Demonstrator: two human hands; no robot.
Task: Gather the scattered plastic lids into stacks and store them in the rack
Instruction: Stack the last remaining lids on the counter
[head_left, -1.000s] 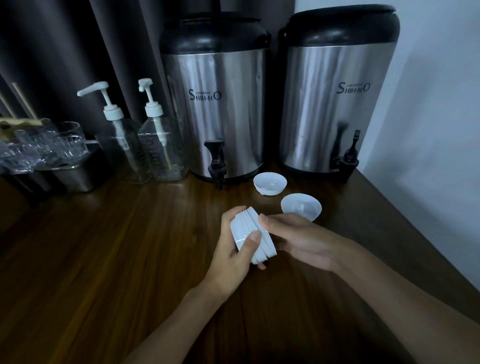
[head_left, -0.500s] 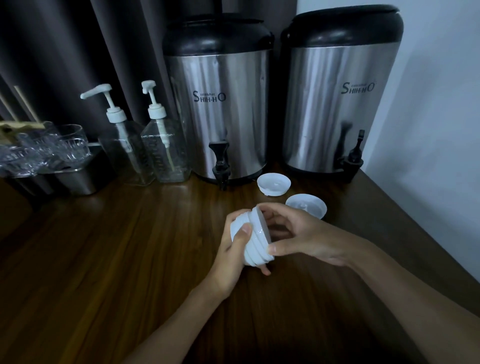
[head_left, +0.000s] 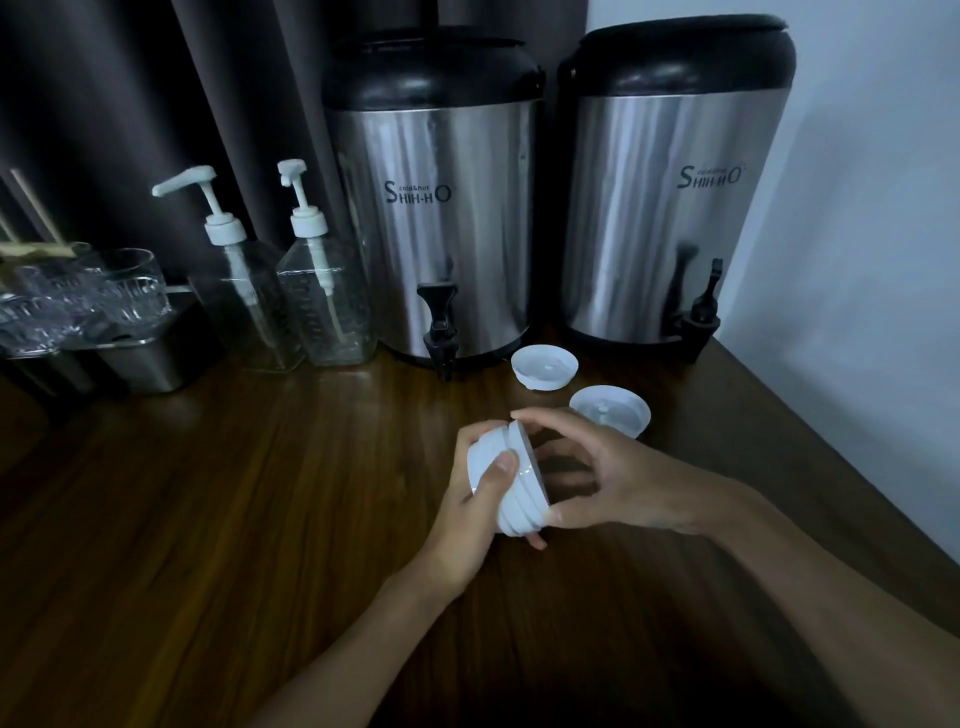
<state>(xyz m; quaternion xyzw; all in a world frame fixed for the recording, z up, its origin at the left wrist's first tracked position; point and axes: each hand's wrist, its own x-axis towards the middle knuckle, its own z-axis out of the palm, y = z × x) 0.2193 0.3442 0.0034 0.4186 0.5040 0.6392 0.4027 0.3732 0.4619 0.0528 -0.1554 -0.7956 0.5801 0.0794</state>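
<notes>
A stack of several white plastic lids (head_left: 511, 486) is held on its side above the wooden counter (head_left: 208, 519). My left hand (head_left: 467, 525) wraps it from the left, thumb across the rims. My right hand (head_left: 597, 478) grips the rightmost lid's rim with fingertips at its top and bottom. Two loose white lids lie upside down behind my hands: one (head_left: 544, 366) by the left dispenser's tap, the other (head_left: 613, 410) partly hidden behind my right fingers. No rack is in view.
Two steel drink dispensers (head_left: 441, 218) (head_left: 670, 208) stand at the back. Two clear pump bottles (head_left: 249, 306) (head_left: 327, 296) are to their left. Glass cups on a metal tray (head_left: 140, 358) sit far left. A white wall (head_left: 857, 260) borders the counter's right edge.
My right hand has shifted from lying over the stack to pinching the end lid's rim. The stack has turned more edge-on. The two loose lids have not moved.
</notes>
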